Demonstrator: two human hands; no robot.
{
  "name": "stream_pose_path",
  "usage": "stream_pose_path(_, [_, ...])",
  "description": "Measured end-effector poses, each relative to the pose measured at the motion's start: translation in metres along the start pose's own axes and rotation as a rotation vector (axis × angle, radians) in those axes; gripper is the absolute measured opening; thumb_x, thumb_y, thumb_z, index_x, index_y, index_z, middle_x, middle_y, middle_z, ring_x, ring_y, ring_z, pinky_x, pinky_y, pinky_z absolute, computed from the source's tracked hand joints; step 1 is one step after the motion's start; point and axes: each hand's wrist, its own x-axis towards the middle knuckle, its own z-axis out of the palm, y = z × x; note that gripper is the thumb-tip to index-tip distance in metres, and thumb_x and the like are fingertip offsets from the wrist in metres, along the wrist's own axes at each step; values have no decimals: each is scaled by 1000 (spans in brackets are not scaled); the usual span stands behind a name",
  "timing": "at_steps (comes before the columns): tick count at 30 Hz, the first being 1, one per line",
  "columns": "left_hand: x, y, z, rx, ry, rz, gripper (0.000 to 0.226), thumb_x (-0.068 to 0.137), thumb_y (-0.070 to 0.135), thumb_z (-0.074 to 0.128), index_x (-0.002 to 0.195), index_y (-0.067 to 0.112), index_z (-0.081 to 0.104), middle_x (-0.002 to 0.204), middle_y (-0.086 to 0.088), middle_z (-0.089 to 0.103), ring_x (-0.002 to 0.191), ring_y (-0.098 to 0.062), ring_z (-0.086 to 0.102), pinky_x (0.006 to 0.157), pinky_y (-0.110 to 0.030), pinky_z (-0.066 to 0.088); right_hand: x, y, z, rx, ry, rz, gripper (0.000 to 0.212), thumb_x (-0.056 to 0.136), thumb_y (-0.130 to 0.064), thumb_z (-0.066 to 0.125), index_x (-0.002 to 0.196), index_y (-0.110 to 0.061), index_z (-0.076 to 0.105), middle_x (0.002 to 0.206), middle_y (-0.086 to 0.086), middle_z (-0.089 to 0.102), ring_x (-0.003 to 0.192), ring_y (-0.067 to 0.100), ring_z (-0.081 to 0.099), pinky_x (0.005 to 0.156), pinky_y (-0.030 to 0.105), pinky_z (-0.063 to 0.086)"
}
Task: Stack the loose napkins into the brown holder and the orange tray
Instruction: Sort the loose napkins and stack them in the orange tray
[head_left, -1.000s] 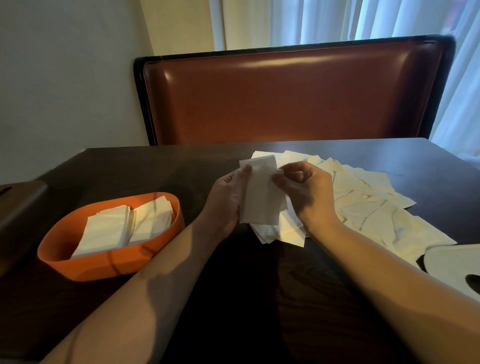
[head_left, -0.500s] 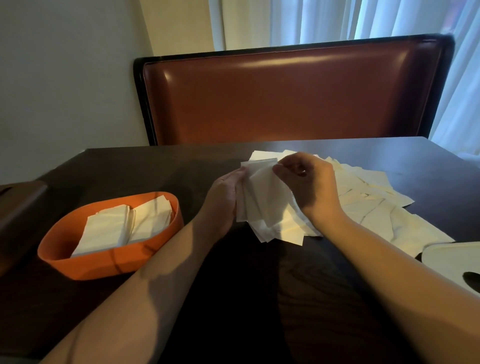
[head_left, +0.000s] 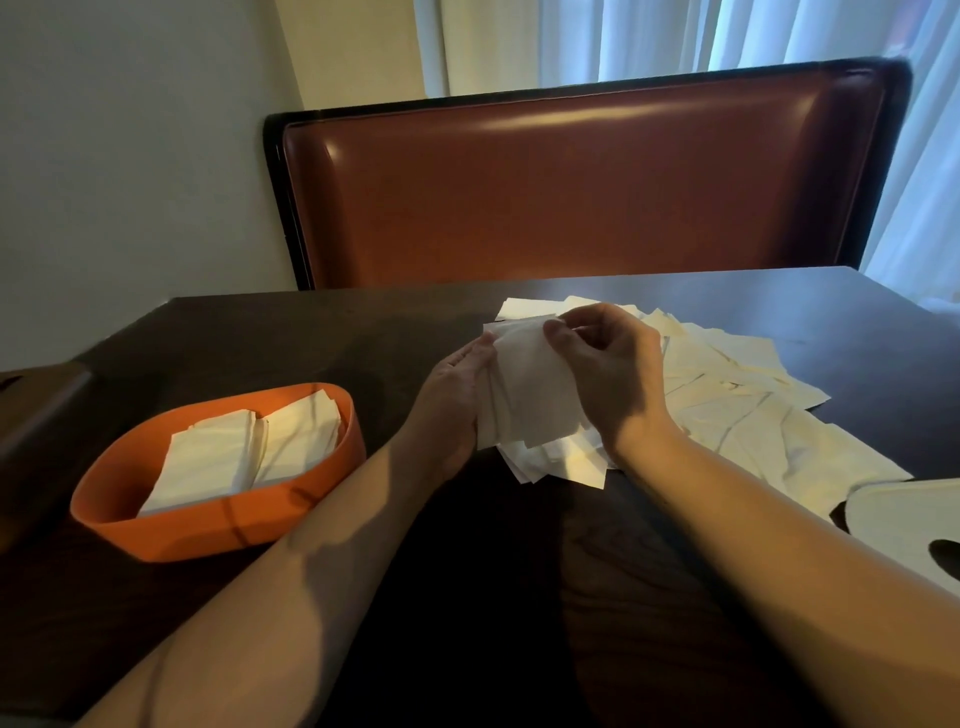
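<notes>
Holding a small bunch of napkins (head_left: 524, 384) between them, the left hand (head_left: 452, 410) and right hand (head_left: 608, 379) are both gripping its edges above the dark counter (head_left: 311, 343). Loose napkins (head_left: 753, 415) are lying spread just right of the hands, while the orange tray (head_left: 228, 525), well left, is carrying two stacks.

Both forearms are bare from the lower frame edge up to the wrists, with no sleeve showing. The left hand (head_left: 452, 410) and right hand (head_left: 608, 379) are bare too.
</notes>
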Motion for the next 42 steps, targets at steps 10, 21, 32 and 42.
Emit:
stream_pose_path(10, [7, -9, -1, -107, -66, -34, 45, 103, 46, 39, 122, 17, 68, 120, -16, 68, 102, -27, 66, 88, -45, 53, -4, 4, 8, 82, 92, 21, 5, 86, -14, 74, 83, -17, 71, 76, -7, 68, 66, 0, 59, 62, 13, 47])
stream_pose_path(21, [6, -9, -7, -107, -156, -5, 20, 97, 20, 55, 110, 10, 67, 103, -11, 72, 92, -25, 69, 85, -50, 58, 4, 7, 3, 113, -128, 279, 44, 85, -37, 74, 120, -12, 63, 107, 3, 65, 96, 16, 62, 86, 37, 55])
stream_pose_path(32, [5, -6, -1, -59, -125, -64, 27, 105, 28, 41, 102, 12, 62, 101, -12, 66, 93, -28, 61, 95, -56, 47, 8, 11, -10, 182, -96, 145, 18, 93, -19, 67, 97, -2, 70, 90, 13, 67, 77, 9, 58, 66, 22, 50])
stream_pose_path(42, [7, -3, -8, -206, -38, -79, 28, 107, 33, 36, 103, 20, 60, 105, -10, 69, 96, -25, 65, 79, -43, 58, 12, 0, -21, 367, -142, 145, 17, 94, -20, 64, 93, -4, 67, 85, 3, 67, 82, 13, 59, 69, 26, 51])
